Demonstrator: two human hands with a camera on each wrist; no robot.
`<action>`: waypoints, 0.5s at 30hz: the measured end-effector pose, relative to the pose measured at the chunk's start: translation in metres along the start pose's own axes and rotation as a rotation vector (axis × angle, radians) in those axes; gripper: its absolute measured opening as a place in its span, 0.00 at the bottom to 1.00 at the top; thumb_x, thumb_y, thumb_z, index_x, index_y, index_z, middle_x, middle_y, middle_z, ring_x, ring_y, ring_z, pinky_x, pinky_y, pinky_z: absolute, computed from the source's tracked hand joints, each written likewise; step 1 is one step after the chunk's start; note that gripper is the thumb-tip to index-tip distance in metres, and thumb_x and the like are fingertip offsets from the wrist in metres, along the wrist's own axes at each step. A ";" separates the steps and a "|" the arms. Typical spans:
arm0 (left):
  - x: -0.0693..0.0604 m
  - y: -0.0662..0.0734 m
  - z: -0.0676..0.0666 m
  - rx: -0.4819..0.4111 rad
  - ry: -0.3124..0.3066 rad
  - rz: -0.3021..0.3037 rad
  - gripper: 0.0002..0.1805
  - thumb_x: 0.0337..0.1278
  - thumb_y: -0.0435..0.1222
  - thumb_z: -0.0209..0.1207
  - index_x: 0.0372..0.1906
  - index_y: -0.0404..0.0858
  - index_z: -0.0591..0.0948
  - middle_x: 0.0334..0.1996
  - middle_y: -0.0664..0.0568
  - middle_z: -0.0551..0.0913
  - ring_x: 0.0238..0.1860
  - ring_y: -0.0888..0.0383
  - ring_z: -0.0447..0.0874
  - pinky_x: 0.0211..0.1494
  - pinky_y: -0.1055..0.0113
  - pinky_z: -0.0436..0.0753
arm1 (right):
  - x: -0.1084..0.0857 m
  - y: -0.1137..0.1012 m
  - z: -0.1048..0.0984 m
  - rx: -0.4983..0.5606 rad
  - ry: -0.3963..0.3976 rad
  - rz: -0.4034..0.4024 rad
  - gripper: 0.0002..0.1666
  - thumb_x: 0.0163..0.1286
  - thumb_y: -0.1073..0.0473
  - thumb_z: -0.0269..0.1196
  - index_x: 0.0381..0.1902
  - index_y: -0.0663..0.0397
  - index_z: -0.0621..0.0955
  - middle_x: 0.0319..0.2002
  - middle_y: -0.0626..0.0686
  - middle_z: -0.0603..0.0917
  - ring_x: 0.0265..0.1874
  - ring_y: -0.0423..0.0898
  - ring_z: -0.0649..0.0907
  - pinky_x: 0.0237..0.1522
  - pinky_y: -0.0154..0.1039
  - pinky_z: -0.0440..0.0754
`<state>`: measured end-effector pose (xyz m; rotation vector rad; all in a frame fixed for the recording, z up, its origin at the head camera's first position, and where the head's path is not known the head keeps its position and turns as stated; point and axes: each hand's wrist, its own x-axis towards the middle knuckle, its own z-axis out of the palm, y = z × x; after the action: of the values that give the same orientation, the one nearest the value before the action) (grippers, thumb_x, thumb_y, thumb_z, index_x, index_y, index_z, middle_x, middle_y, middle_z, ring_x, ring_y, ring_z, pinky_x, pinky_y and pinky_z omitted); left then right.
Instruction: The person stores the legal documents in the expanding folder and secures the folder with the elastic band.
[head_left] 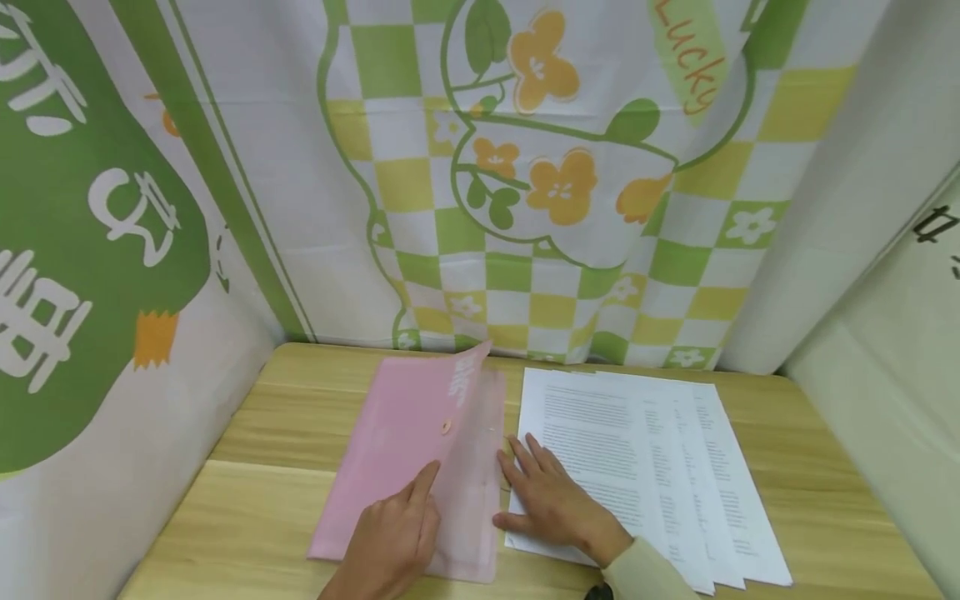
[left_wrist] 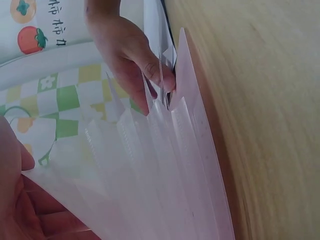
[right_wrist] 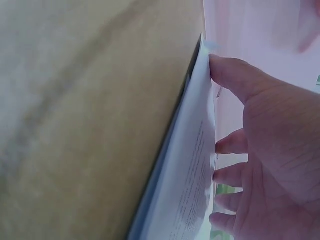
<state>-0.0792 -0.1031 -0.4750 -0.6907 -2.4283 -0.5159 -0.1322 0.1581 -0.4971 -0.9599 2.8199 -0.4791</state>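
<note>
A pink translucent expanding folder lies on the wooden table, its cover raised along the right side. My left hand pinches the cover's edge with the index finger stretched along it. In the left wrist view, several clear pocket dividers fan out inside the folder. Beside it lies a stack of printed paper sheets, spread unevenly to the right. My right hand touches the stack's left edge, fingers spread. The right wrist view shows its thumb at a corner of the sheets and its fingers along the edge.
The wooden table extends left of the folder and right of the sheets. A patterned green, yellow and white cloth hangs at the table's back edge. More printed cloth hangs along the left side, with a pale cloth wall on the right.
</note>
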 end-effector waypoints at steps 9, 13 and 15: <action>0.002 -0.002 -0.008 -0.068 0.020 -0.056 0.25 0.59 0.28 0.53 0.62 0.27 0.79 0.43 0.38 0.88 0.30 0.48 0.89 0.30 0.57 0.86 | -0.004 0.006 -0.003 0.044 0.030 0.048 0.49 0.74 0.34 0.60 0.78 0.60 0.63 0.77 0.68 0.58 0.76 0.69 0.53 0.72 0.71 0.47; 0.001 -0.006 -0.007 -0.106 0.024 -0.085 0.25 0.61 0.28 0.53 0.64 0.29 0.78 0.44 0.39 0.88 0.34 0.46 0.89 0.35 0.55 0.87 | -0.015 0.012 -0.013 0.020 0.115 0.159 0.46 0.73 0.38 0.64 0.76 0.61 0.66 0.74 0.69 0.64 0.74 0.71 0.59 0.69 0.74 0.50; 0.000 -0.008 -0.006 -0.120 0.026 -0.100 0.25 0.62 0.28 0.53 0.64 0.30 0.78 0.45 0.40 0.88 0.36 0.46 0.89 0.36 0.54 0.87 | -0.024 0.018 -0.019 0.019 0.134 0.226 0.45 0.73 0.40 0.65 0.74 0.65 0.68 0.72 0.71 0.65 0.72 0.72 0.61 0.69 0.72 0.53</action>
<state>-0.0815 -0.1119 -0.4719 -0.6101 -2.4321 -0.7116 -0.1280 0.1909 -0.4844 -0.6159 2.9880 -0.5587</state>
